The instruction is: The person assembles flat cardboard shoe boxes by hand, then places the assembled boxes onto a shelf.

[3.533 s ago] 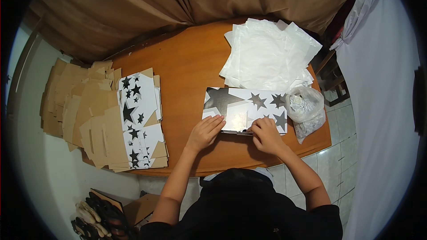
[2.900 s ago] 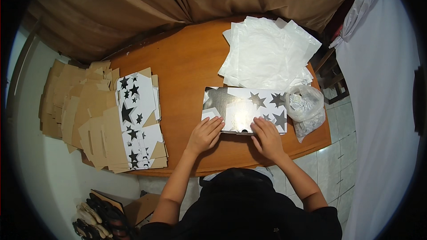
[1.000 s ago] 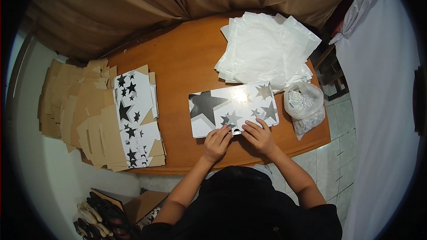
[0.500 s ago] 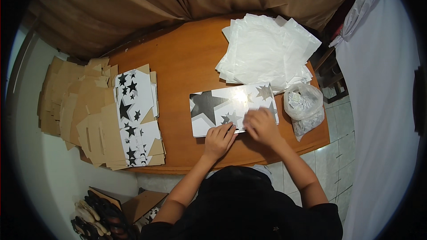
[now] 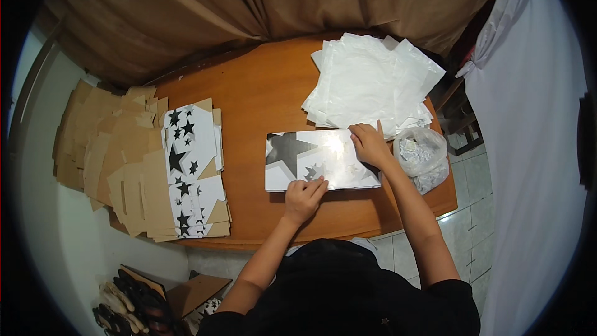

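Observation:
A closed white cardboard box (image 5: 333, 149) with silver-grey stars lies flat on the table in front of me, its lid shining under the light. My left hand (image 5: 303, 200) is at the near edge, its fingers bent over onto the lid and close together. My right hand (image 5: 369, 144) rests on the right end of the lid near the far corner. Its fingers are partly stretched, with one sticking out past the box. What its palm and thumb touch is hidden.
Flattened brown cardboard pieces (image 5: 127, 162) and star-printed white ones (image 5: 196, 143) are piled at the left. White paper sheets (image 5: 364, 84) lie stacked at the back right. Beside the box's right end sits a clear plastic bag of small packets (image 5: 421, 155). Footwear (image 5: 127, 305) shows at lower left.
My right hand has moved from the near edge to the far right part of the lid. The box sits turned squarer to me. My left hand stays at the near edge, fingers more bent.

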Available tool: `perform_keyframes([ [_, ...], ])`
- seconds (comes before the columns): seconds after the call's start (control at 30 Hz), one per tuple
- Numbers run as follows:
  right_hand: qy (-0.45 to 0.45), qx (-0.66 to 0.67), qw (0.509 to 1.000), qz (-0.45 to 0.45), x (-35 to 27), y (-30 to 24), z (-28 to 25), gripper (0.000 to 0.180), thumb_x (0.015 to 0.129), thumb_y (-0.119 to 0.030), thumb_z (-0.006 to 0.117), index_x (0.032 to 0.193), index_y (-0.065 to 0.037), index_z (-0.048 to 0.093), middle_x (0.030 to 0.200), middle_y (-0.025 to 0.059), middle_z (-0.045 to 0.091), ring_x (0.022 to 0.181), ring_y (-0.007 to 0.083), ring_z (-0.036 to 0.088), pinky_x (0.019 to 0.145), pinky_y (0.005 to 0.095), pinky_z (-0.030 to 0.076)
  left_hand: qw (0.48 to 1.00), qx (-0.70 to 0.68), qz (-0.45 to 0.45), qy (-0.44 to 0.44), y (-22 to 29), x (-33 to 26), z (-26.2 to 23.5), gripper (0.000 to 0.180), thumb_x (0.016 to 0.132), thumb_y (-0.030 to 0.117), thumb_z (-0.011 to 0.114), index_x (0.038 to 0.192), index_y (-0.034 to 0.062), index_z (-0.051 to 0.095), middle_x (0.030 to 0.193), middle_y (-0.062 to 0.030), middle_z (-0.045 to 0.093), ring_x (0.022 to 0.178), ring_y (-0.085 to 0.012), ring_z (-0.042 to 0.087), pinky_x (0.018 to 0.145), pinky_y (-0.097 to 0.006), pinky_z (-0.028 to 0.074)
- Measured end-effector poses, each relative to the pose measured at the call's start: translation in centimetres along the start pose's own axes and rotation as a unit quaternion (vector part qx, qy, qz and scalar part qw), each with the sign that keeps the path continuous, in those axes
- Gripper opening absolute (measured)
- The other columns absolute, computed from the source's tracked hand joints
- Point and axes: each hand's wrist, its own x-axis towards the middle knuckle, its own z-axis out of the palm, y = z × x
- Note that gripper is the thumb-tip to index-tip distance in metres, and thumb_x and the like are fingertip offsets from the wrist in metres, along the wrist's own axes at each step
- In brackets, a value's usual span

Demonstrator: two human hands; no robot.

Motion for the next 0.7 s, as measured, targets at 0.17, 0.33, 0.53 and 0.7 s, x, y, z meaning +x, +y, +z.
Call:
perform_keyframes([
  [0.17, -0.004, 0.002, 1.000, 0.007, -1.1, -0.3, 0.0, 0.026, 0.090, -0.018, 0.046, 0.112, -0.008, 0.055, 0.105, 0.0082, 0.059, 0.107, 0.0256, 0.053, 0.106, 0.0612, 0.016, 0.990, -0.105, 0.003, -0.095, -2.5, 1.1, -2.0, 0.020, 0.074, 0.020, 0.070, 0.092, 0.0149, 0.065, 0.092, 0.0050, 0.062, 0.073, -0.0184, 0.050, 0.069, -0.033, 0.039],
  [0.33, -0.023, 0.032, 0.999, 0.005, -2.2, -0.7, 0.5, 0.026, 0.092, -0.019, 0.043, 0.112, -0.006, 0.055, 0.106, 0.0109, 0.058, 0.106, 0.0287, 0.053, 0.106, 0.0599, 0.016, 0.977, -0.140, 0.023, -0.157, -4.7, 1.6, -3.8, 0.015, 0.076, 0.018, 0.068, 0.090, 0.0161, 0.063, 0.086, 0.0029, 0.059, 0.078, -0.0186, 0.051, 0.073, -0.033, 0.038],
  [0.53, -0.007, 0.016, 1.000, 0.004, -2.7, -0.7, 0.7, 0.028, 0.092, -0.021, 0.046, 0.113, -0.005, 0.055, 0.107, 0.0121, 0.059, 0.103, 0.0305, 0.054, 0.104, 0.0575, 0.023, 0.973, -0.135, 0.054, -0.178, -5.4, 1.9, -4.1, 0.018, 0.076, 0.012, 0.065, 0.094, 0.0152, 0.062, 0.094, 0.0007, 0.059, 0.092, -0.0189, 0.054, 0.083, -0.034, 0.037],
  [0.7, -0.029, 0.035, 0.999, 0.030, -4.3, -4.0, 0.0, 0.025, 0.087, -0.024, 0.057, 0.096, -0.002, 0.063, 0.083, 0.0156, 0.065, 0.078, 0.0314, 0.063, 0.075, 0.0406, 0.048, 0.989, -0.034, -0.016, -0.140, -7.2, -0.8, -5.0, 0.029, 0.073, 0.000, 0.058, 0.099, 0.0129, 0.063, 0.104, -0.0040, 0.059, 0.102, -0.0221, 0.054, 0.088, -0.038, 0.036],
])
